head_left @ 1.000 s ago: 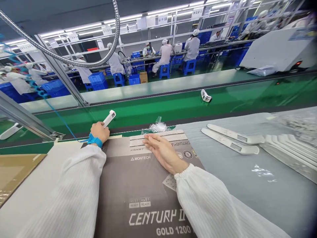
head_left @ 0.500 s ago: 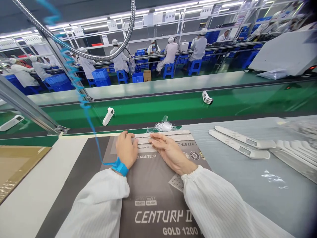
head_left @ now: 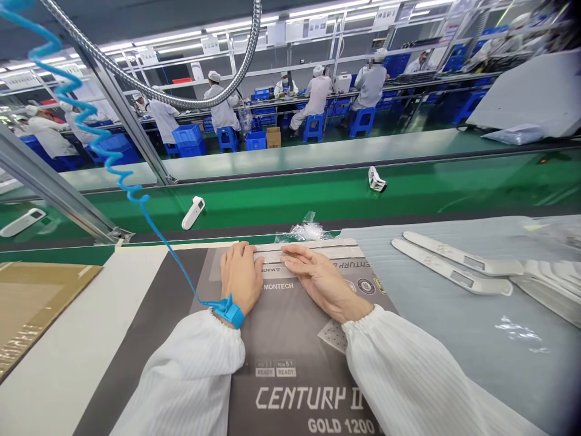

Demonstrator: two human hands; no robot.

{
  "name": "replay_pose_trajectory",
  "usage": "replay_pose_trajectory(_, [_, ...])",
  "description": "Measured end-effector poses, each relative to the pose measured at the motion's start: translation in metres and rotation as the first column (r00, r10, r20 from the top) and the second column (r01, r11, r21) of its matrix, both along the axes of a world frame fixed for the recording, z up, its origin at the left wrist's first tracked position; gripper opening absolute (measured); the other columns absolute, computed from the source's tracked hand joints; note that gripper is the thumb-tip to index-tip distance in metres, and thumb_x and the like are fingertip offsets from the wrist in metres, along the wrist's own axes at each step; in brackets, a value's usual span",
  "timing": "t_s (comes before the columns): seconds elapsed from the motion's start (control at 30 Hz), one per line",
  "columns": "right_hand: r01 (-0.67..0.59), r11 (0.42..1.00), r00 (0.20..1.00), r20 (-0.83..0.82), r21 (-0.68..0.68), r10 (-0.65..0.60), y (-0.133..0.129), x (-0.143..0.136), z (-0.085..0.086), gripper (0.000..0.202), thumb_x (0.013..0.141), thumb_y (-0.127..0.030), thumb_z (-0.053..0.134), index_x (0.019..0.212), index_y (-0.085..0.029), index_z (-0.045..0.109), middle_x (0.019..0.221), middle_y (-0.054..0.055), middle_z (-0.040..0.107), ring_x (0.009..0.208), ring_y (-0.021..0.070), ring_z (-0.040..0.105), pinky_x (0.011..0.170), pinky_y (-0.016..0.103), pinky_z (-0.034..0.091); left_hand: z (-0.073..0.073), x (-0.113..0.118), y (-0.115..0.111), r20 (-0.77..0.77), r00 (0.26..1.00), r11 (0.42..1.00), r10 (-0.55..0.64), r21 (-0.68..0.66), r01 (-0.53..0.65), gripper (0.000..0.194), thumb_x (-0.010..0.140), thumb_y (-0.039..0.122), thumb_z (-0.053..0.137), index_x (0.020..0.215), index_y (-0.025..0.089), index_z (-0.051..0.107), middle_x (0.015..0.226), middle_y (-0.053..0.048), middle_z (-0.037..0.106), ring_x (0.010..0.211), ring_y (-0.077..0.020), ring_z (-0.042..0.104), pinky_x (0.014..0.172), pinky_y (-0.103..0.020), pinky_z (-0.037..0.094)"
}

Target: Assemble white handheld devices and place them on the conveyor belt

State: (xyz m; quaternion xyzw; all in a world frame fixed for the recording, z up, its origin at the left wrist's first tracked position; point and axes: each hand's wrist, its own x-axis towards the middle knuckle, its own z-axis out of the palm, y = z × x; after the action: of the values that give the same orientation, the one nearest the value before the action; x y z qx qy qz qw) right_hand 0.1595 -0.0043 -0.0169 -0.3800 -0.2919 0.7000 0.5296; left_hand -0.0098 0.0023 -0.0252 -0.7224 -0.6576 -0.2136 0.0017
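A dark grey printed cardboard sheet (head_left: 290,330), lettered MONTECH and CENTURY II, lies in front of me. Across its far end runs a lighter strip (head_left: 336,249) with thin dark lines. My left hand (head_left: 242,275) rests on the sheet at the left of this strip, fingers laid flat towards the far edge. On the right, my right hand (head_left: 322,281) lies side-on over the sheet, fingers stretched and thumb slightly apart, fingertips at the strip. I see nothing held in either hand. A blue wrist strap (head_left: 229,312) is on my left wrist.
A coiled blue cord (head_left: 131,188) runs from the strap. Crumpled clear plastic (head_left: 308,230) lies beyond the sheet. White plastic handheld-device shells (head_left: 454,266) lie on the right. White devices (head_left: 193,213) sit on the green conveyor (head_left: 281,200). Brown cardboard (head_left: 40,297) is at left; co-workers sit behind.
My left fingers have straightened and flattened onto the sheet's far end. The right hand keeps nearly the same pose. The coiled cord has swung left, and the view has shifted slightly.
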Motion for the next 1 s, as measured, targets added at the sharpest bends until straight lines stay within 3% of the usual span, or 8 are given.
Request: replay_pose_trajectory(1.0, [-0.021,1.000,1.000,-0.005,0.013,0.021,0.0001,0.0006,-0.0013,0.030,0.062,-0.015,0.084,0.089,-0.019,0.072,0.091,0.002,0.071,0.095,0.0145,0.064,0.106,0.033,0.040,0.0009,0.0005,0.0004,-0.017,1.000,1.000,0.002,0.009,-0.002,0.023,0.094,0.026,0.048,0.111,0.019,0.062,0.126,-0.013,0.061,0.119,-0.0301,0.054,0.100,-0.047,0.040])
